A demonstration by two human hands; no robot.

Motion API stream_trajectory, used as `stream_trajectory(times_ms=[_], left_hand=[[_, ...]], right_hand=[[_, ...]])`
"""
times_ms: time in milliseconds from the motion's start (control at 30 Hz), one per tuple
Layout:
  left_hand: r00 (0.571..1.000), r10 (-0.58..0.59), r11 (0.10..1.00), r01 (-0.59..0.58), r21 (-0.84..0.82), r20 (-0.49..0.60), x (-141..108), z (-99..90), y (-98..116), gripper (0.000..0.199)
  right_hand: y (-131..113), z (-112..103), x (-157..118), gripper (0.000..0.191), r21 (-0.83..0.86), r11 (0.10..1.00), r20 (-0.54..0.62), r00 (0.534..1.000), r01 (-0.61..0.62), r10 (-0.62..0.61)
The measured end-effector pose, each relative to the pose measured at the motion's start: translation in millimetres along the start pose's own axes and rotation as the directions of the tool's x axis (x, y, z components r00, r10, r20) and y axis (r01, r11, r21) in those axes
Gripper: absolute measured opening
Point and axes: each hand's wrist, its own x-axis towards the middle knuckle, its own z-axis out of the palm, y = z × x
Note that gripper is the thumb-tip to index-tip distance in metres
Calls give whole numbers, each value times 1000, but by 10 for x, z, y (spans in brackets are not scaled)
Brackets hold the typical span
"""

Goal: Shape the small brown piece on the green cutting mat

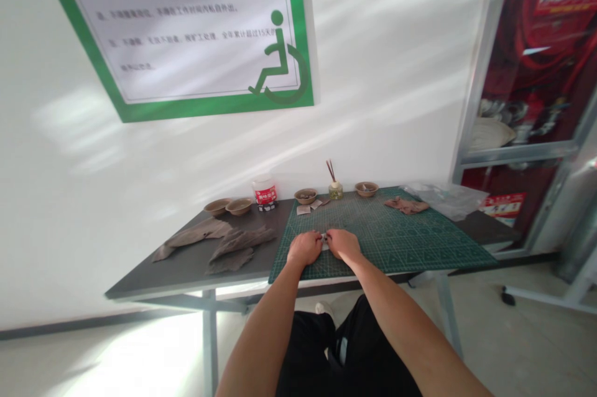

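Above the green cutting mat [387,235], close to its front edge, my left hand [305,247] and my right hand [344,244] meet with fingers closed. Between their fingertips is a small whitish piece [325,246] with a dark spot at its top; it is too small to name. My fingers hide part of it. Behind the hands lie small pale squares [303,210], beside a brown bowl [305,196] with small things in it.
Grey-brown cloths [240,247] lie on the table [186,269] at left. At the back stand two bowls [217,207], a red-labelled jar [265,195], a small bottle with sticks [335,190] and another bowl [366,189]. A crumpled cloth [405,205] and clear plastic [450,198] lie at right.
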Motion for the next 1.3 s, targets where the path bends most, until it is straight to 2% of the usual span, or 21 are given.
stream_trajectory(times_ms=[233,333,500,667,1300], left_hand=[[1000,-13,1000,13,3,7,-9,-18,12,34],[1000,4,1000,-4,-9,-2,-12,-32,23,34],[998,-53,999,53,-4,43,-27,-81,66,34],[998,-47,999,46,13,50,-39,-107,89,34],[999,-25,1000,25,-2,26,-23,-68,51,34]], right_hand=[[-16,-87,-59,33,-1,997,36,996,77,-77],[-27,-107,-83,29,9,997,39,997,71,-71],[-24,-92,-82,32,11,999,29,999,36,-37],[-1,-37,-31,33,-8,1000,-7,1000,-14,14],[-40,-119,-75,33,8,999,43,998,35,-36]])
